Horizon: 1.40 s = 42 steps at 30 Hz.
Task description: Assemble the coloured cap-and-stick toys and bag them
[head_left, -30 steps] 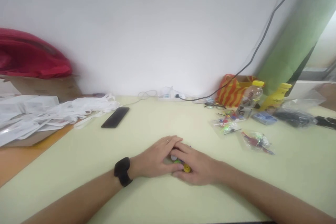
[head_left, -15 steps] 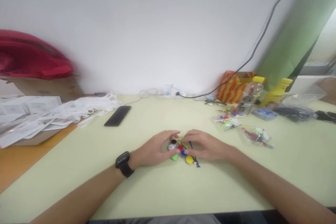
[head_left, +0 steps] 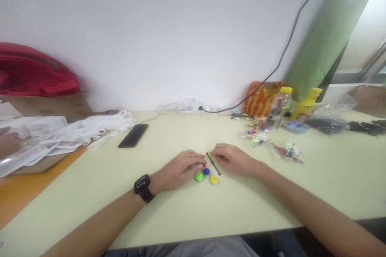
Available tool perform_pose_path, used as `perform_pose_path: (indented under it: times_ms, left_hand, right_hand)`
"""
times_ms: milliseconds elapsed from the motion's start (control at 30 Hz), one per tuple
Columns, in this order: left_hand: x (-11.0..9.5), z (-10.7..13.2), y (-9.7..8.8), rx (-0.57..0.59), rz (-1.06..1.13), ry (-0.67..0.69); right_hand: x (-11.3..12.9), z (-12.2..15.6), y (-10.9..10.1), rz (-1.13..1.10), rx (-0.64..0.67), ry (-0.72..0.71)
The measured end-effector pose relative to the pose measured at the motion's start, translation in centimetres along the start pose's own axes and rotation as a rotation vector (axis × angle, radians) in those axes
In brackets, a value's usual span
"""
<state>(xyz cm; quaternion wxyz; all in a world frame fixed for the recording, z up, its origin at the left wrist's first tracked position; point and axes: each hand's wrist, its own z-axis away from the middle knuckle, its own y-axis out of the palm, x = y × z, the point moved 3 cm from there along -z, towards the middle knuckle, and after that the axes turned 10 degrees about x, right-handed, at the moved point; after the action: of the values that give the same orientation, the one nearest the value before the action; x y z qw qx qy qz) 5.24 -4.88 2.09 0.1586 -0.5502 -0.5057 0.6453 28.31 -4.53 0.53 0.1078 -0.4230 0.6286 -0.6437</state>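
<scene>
Small plastic pieces lie on the table between my hands. My left hand [head_left: 182, 169], wearing a ring and a black watch [head_left: 142, 186], is curled with thumb and fingers close together at a small red piece [head_left: 204, 164], mostly hidden. Just below its fingertips are a green round piece [head_left: 199, 176], a blue round piece [head_left: 206, 172] and a yellow round piece [head_left: 214, 180]. A thin black stick [head_left: 214, 165] lies slanted between the hands. My right hand [head_left: 233, 159] is closed by the stick's upper end, with a bit of green at its fingertips; what it holds is mostly hidden.
A phone [head_left: 133, 135] lies left, near white straps [head_left: 102, 122]. Right are bagged small parts [head_left: 288, 152], glasses [head_left: 243, 117], bottles [head_left: 279, 106] and a striped bag [head_left: 259, 98]. At the left edge another person's hand [head_left: 9, 142] shows. A power strip [head_left: 189, 106] sits by the wall.
My right hand has moved slightly up and away from the round pieces. The blue stick beside it no longer shows; a black stick is exposed. Another person's hand has appeared at far left.
</scene>
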Motion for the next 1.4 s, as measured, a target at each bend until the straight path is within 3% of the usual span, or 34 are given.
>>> perform_pose_path:
  times_ms: [333, 767, 1133, 1400]
  left_hand:
    - [2.3, 0.4, 0.0, -0.107, 0.130, -0.140]
    - [2.1, 0.5, -0.1, -0.100, 0.122, -0.085]
    - [2.0, 0.8, 0.0, -0.163, 0.175, -0.207]
    - [2.9, 0.6, -0.1, -0.224, 0.234, -0.208]
  right_hand:
    - [1.8, 0.1, 0.1, 0.004, 0.020, -0.140]
    - [1.7, 0.2, 0.6, -0.014, -0.002, -0.131]
    - [1.5, -0.2, 1.0, -0.028, 0.040, -0.100]
    - [1.2, 0.0, 0.5, -0.061, 0.010, -0.011]
